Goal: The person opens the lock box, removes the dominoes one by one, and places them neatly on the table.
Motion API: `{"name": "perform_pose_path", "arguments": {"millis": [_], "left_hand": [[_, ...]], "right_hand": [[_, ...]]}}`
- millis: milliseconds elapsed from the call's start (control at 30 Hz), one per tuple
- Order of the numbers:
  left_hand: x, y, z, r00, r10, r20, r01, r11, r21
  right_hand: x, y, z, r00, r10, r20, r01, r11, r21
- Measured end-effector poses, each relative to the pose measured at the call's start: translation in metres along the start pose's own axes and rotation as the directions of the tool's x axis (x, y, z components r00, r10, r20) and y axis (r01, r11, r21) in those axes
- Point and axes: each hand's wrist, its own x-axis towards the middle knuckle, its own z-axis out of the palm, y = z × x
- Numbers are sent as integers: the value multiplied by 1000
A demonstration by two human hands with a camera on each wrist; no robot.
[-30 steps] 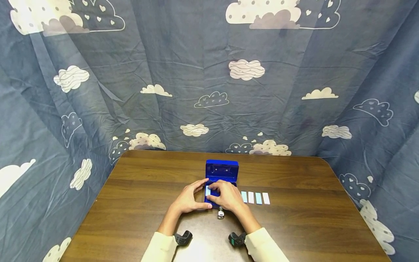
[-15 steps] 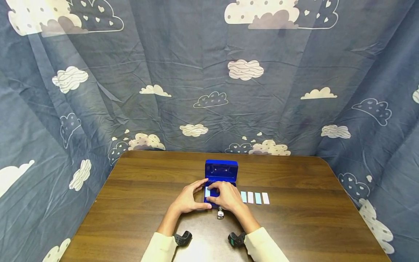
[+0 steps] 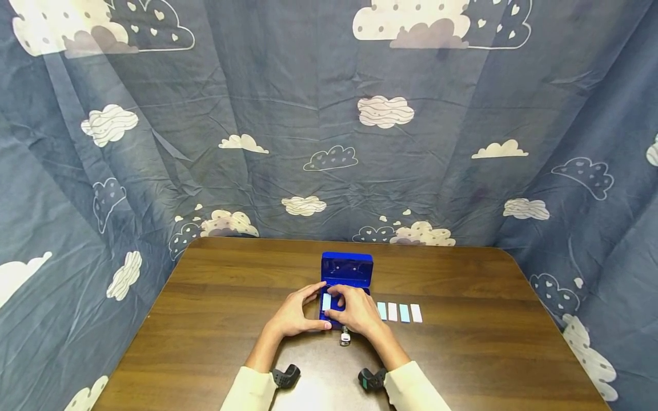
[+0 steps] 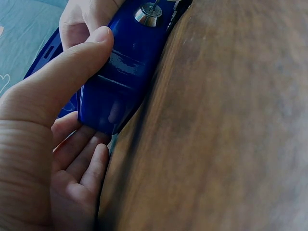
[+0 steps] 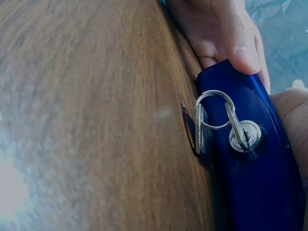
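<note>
A blue metal cash box (image 3: pixel 345 276) stands with its lid raised in the head view. My left hand (image 3: pixel 294 311) grips its left side, thumb on the front wall and fingers toward the back. In the left wrist view that thumb (image 4: pixel 94 48) lies on the blue front wall. Reaching over the box, my right hand (image 3: pixel 357 308) pinches a light blue rectangular strip (image 3: pixel 326 302), which lies along the inside left, with thumb and finger at its two ends. A silver lock (image 5: pixel 245 135) on the front holds a key (image 5: pixel 236 122) on a ring.
On the wooden table (image 3: pixel 231 274), right of the box, several strips lie in a row, light blue ones (image 3: pixel 404 313) alternating with white ones (image 3: pixel 416 313). A second key (image 5: pixel 199 129) hangs from the ring. A cloud-patterned curtain (image 3: pixel 329 114) stands behind the table.
The right thumb and finger have spread slightly apart around the strip's ends. The left hand stays in place on the box.
</note>
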Motion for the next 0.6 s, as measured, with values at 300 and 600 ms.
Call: {"name": "perform_pose_path", "arguments": {"millis": [300,600], "left_hand": [[-4,0,4,1000,-8,10,8,1000,9],[0,3,-1,1000,-18,10,18,1000,13]], "right_hand": [[-6,0,1,999,-41,-4,41,999,-4],[0,0,-2,998,-65,9,65,998,7]]}}
